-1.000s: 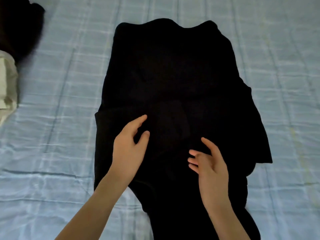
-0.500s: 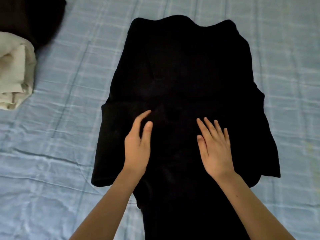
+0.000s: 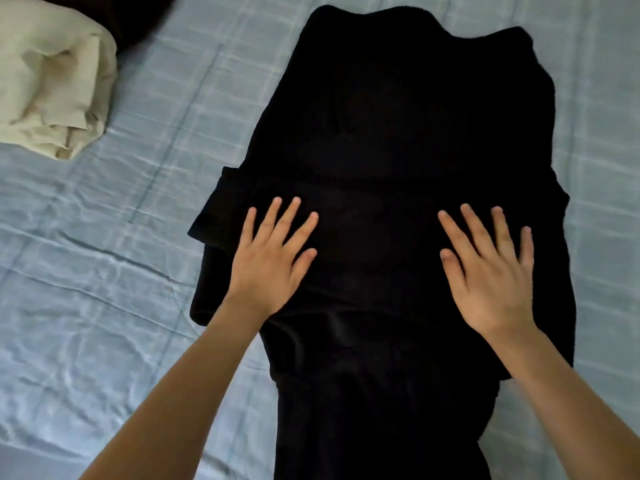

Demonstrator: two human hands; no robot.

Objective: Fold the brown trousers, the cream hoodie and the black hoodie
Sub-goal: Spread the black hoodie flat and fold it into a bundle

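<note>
Two bare forearms reach in from the bottom edge. The left hand [image 3: 272,263] and right hand [image 3: 491,275] lie flat on the black hoodie [image 3: 398,133], each grip wide, fingers spread, holding nothing. The black hoodie lies lengthwise at frame centre on the blue checked bed [image 3: 104,306]. The folded cream hoodie [image 3: 52,84] sits upper left, with a dark cloth [image 3: 138,19] just behind it.

The lone head view looks steeply down, close over the black hoodie [image 3: 398,133].
</note>
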